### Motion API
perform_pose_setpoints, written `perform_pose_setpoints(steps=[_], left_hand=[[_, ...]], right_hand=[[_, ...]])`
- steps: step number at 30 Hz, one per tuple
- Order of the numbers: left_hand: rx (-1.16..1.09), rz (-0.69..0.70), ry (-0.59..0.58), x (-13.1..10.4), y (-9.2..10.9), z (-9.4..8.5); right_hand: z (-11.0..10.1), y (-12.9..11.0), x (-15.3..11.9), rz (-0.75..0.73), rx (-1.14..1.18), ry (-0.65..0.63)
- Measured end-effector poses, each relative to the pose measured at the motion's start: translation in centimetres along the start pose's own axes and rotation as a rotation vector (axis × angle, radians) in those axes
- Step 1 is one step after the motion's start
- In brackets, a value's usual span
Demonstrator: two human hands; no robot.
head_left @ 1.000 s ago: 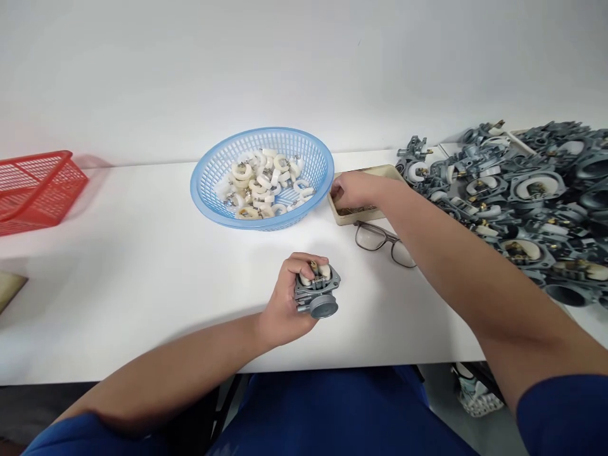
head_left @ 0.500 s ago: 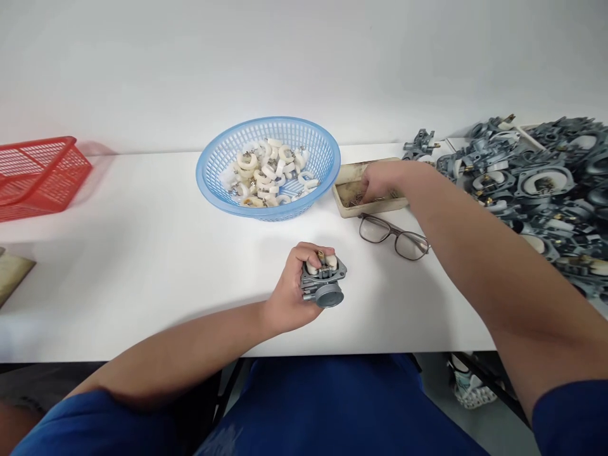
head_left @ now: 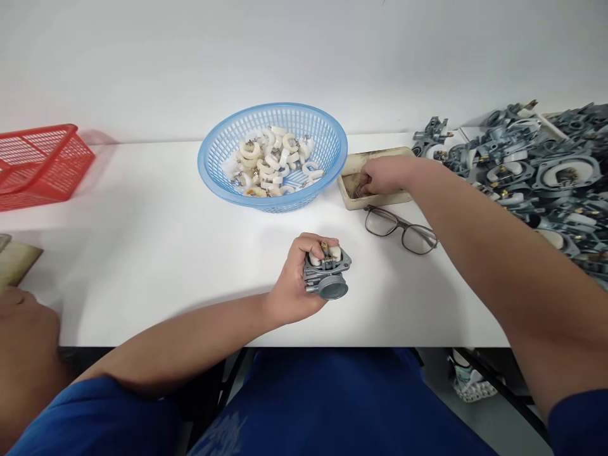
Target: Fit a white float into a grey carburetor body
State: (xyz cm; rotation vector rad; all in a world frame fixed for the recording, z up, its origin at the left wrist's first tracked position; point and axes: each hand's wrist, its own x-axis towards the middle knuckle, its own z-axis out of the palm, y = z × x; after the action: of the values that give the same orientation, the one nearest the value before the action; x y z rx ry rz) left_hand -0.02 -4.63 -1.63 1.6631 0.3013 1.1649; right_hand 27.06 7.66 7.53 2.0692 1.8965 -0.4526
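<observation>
My left hand (head_left: 297, 278) is wrapped round a grey metal carburetor (head_left: 329, 273), held just above the table with its open bowl side up. A white float and a brass part show inside it, and my thumb presses on the float. My right hand (head_left: 382, 175) reaches into a shallow cream tray (head_left: 374, 204) of thin metal pins (head_left: 355, 190). Its fingers are drawn together and point down among the pins; what they pinch, if anything, is hidden.
A blue basket (head_left: 209, 180) holds many white floats (head_left: 273, 161). Eyeglasses (head_left: 401, 229) lie before the tray. Carburetors (head_left: 565, 174) are heaped at the right. A red basket (head_left: 52, 168) stands at the left, and another person's arm (head_left: 28, 354) rests near the left edge.
My right hand has shifted slightly within the tray, fingers still down. The other person's hand has come into view at the left. The view has tilted a little; my left hand keeps its hold.
</observation>
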Motion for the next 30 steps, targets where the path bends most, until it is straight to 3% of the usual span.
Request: perform_pose_setpoints(steps=[5, 12, 15, 16, 18, 20, 26, 30], left_hand=[[-0.005, -0.003, -0.022, 0.0, 0.3, 0.0], [0.009, 0.035, -0.009, 0.1, 0.5, 0.1], [-0.01, 0.054, -0.001, -0.1, 0.4, 0.1], [-0.014, 0.055, -0.002, -0.1, 0.3, 0.1], [-0.026, 0.049, -0.01, -0.2, 0.3, 0.1], [-0.05, 0.038, -0.013, -0.3, 0.4, 0.2], [-0.077, 0.018, 0.005, -0.4, 0.6, 0.3], [-0.06, -0.012, 0.02, -0.4, 0.6, 0.3]], right_hand=[[0.6, 1.2, 0.2, -0.022, 0.117, 0.102], [1.7, 2.1, -3.8, -0.141, 0.463, 0.568], [2.7, 1.1, -7.1, -0.255, 0.761, 0.751], [3.3, 0.6, -8.2, -0.31, 1.014, 0.801], [4.4, -0.5, -10.4, -0.35, 1.341, 0.793], [5.7, -1.6, -12.0, -0.397, 1.464, 0.739], [8.3, -3.5, -13.6, -0.57, 1.403, 0.723], [8.7, -4.3, -14.3, -0.538, 1.297, 0.733]])
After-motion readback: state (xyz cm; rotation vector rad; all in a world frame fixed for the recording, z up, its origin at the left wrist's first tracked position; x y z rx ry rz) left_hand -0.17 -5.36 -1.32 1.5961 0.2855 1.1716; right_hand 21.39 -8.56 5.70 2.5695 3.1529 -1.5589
